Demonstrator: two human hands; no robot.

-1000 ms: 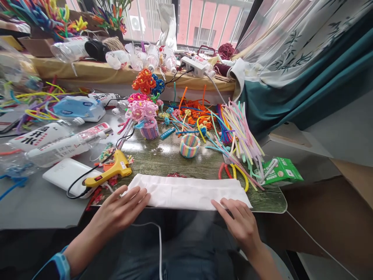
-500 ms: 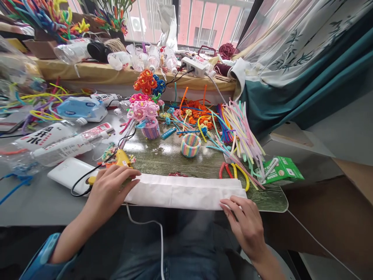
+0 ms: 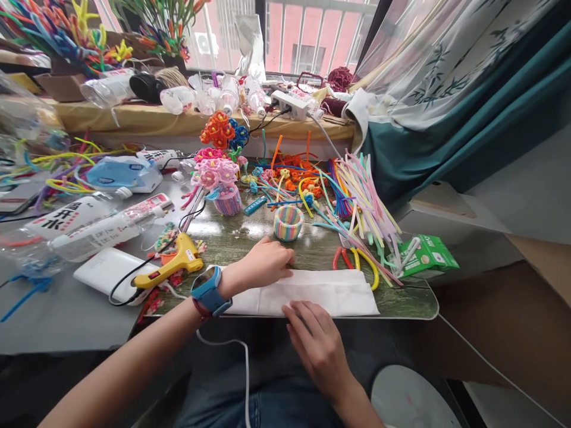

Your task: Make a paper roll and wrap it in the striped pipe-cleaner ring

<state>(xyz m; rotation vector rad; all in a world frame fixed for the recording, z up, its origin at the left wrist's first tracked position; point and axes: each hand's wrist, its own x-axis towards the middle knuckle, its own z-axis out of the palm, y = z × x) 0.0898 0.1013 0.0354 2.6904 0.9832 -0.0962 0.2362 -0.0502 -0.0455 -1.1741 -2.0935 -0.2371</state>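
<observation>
A folded white cloth (image 3: 339,294) lies flat along the table's front edge. My left hand (image 3: 265,261), with a blue watch on the wrist, reaches across the cloth; its fingers are curled at the cloth's back edge, and what they hold, if anything, is hidden. At the cloth's front edge, my right hand (image 3: 314,333) rests its fingertips on the fabric, fingers slightly apart. Behind the left hand stands a striped pastel ring-shaped cup (image 3: 288,223).
On the left are a yellow glue gun (image 3: 176,261), a white box-like device (image 3: 104,274) and plastic bottles (image 3: 107,229). Pliers with red and yellow handles (image 3: 368,267), pastel stems (image 3: 368,202) and a green packet (image 3: 428,255) lie right. Pink flowers (image 3: 217,172) stand behind.
My left hand has moved right from the cloth's left end to its middle, its fingers now curled. My right hand has slid left along the front edge. The glue gun is now uncovered.
</observation>
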